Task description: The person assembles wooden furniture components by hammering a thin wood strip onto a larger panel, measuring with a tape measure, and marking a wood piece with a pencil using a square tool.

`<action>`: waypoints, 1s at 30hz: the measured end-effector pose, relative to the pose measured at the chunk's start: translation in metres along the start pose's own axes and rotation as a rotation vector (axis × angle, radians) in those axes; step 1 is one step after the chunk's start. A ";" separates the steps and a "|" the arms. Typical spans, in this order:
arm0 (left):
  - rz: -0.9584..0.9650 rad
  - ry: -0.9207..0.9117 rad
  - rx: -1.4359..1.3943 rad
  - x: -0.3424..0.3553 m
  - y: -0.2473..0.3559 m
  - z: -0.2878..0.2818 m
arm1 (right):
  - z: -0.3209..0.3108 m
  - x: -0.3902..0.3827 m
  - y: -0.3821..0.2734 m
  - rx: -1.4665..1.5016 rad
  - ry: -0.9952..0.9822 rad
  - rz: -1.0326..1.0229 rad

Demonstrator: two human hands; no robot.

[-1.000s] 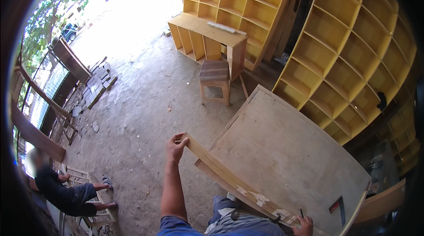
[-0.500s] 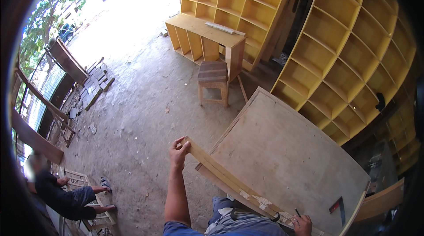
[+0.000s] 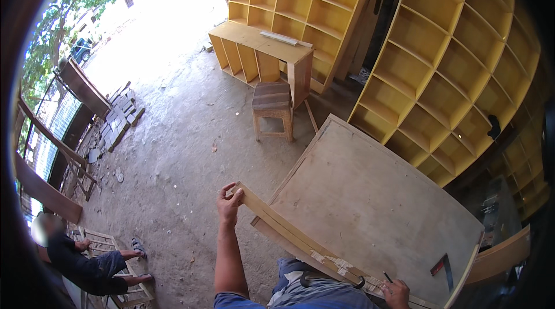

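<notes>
My left hand [image 3: 229, 206] is closed on the far left end of a long, narrow wooden strip [image 3: 283, 223], thumb on top. The strip runs slantwise along the near edge of a large wooden worktop [image 3: 370, 193], with pale, torn-looking patches on its surface toward the right. At its other end, my right hand [image 3: 396, 294] holds a dark pencil [image 3: 387, 276] in bent fingers, point up and to the left. Whether this hand also touches the strip I cannot tell. A try square [image 3: 444, 271] with a red-and-black stock and dark blade lies on the worktop beyond my right hand.
A wooden stool [image 3: 272, 101] stands beyond the worktop, before a low open cabinet [image 3: 260, 43]. Tall yellow shelf units [image 3: 439, 72] rise behind and at right. At lower left a person [image 3: 87, 260] sits by a slatted wooden frame [image 3: 95, 237]. Stone blocks [image 3: 120, 117] lie at left.
The whole scene has shifted slightly left in the view. Both hands keep their holds on the strip and the pencil, with little other visible movement.
</notes>
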State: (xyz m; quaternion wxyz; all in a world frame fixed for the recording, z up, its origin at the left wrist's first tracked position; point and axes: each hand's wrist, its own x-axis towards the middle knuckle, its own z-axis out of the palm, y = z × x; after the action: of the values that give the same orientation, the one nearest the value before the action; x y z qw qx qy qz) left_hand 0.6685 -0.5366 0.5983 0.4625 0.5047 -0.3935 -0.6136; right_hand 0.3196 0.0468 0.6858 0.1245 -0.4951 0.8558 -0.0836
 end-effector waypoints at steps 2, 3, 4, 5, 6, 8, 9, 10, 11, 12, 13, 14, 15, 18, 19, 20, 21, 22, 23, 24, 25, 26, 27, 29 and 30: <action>-0.004 0.008 0.008 0.003 -0.001 -0.001 | -0.002 0.000 -0.002 -0.019 -0.034 0.019; -0.008 0.018 0.014 0.005 -0.002 -0.003 | -0.004 0.001 -0.005 -0.038 -0.068 0.035; -0.006 0.018 0.016 0.007 -0.002 -0.005 | -0.003 0.002 -0.005 -0.035 -0.067 0.035; -0.011 0.020 0.035 0.009 -0.002 -0.008 | -0.003 0.002 -0.005 -0.008 -0.050 0.030; -0.017 0.018 0.053 0.010 -0.002 -0.007 | -0.003 0.001 -0.005 0.018 -0.032 0.029; -0.013 0.020 0.052 0.010 -0.003 -0.006 | -0.001 -0.001 -0.003 0.032 -0.023 0.030; -0.010 0.022 0.050 0.009 -0.002 -0.003 | 0.001 -0.003 -0.001 0.044 -0.013 0.030; -0.010 0.017 0.052 0.008 -0.001 0.000 | 0.005 -0.005 0.001 0.046 -0.012 0.035; -0.001 0.019 0.018 0.006 -0.001 0.003 | 0.009 -0.008 0.004 0.099 0.014 0.020; 0.010 0.024 -0.016 0.005 -0.001 0.003 | 0.010 -0.009 0.003 0.153 0.039 0.002; 0.010 0.023 -0.013 0.006 -0.002 0.002 | 0.011 -0.011 0.001 0.156 0.040 0.004; 0.006 0.023 0.005 0.007 -0.003 0.000 | 0.012 -0.015 -0.002 0.096 0.023 -0.016; 0.003 0.024 0.022 0.008 -0.005 -0.003 | 0.012 -0.017 -0.005 0.035 0.007 -0.035; 0.002 0.012 0.013 0.013 -0.007 -0.008 | 0.022 -0.023 -0.004 0.012 0.021 -0.034; 0.000 0.009 0.016 0.013 -0.008 -0.006 | 0.021 -0.024 -0.005 0.013 0.020 -0.030; 0.006 0.022 0.023 0.012 -0.008 -0.006 | 0.021 -0.025 -0.007 0.023 -0.001 0.026; 0.014 0.032 0.029 0.010 -0.004 -0.001 | 0.020 -0.025 -0.010 0.032 -0.020 0.084; 0.013 0.026 0.031 0.007 0.000 0.003 | 0.021 -0.026 -0.010 0.033 -0.017 0.090; 0.011 0.011 0.032 0.004 0.005 0.006 | 0.022 -0.027 -0.008 0.030 0.001 0.069; 0.012 0.004 0.034 0.001 0.010 0.007 | 0.022 -0.027 -0.006 0.028 0.019 0.042; 0.013 0.003 0.035 0.003 0.009 0.004 | 0.024 -0.027 -0.003 0.030 0.019 0.042; 0.026 -0.017 0.102 0.008 0.008 0.001 | 0.026 -0.028 -0.001 0.027 0.020 0.019; 0.037 -0.040 0.169 0.011 0.009 0.002 | 0.027 -0.029 0.002 0.022 0.022 -0.001; 0.054 -0.046 0.244 0.014 0.009 0.006 | 0.029 -0.031 0.005 0.012 0.008 0.032; 0.076 -0.034 0.325 0.013 0.012 0.002 | 0.031 -0.030 0.004 0.010 -0.012 0.048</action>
State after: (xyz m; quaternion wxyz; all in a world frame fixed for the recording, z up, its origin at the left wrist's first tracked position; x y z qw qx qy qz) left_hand 0.6682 -0.5526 0.6067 0.3911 0.5471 -0.5141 -0.5324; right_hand 0.3401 0.0743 0.6587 0.1340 -0.4740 0.8664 -0.0821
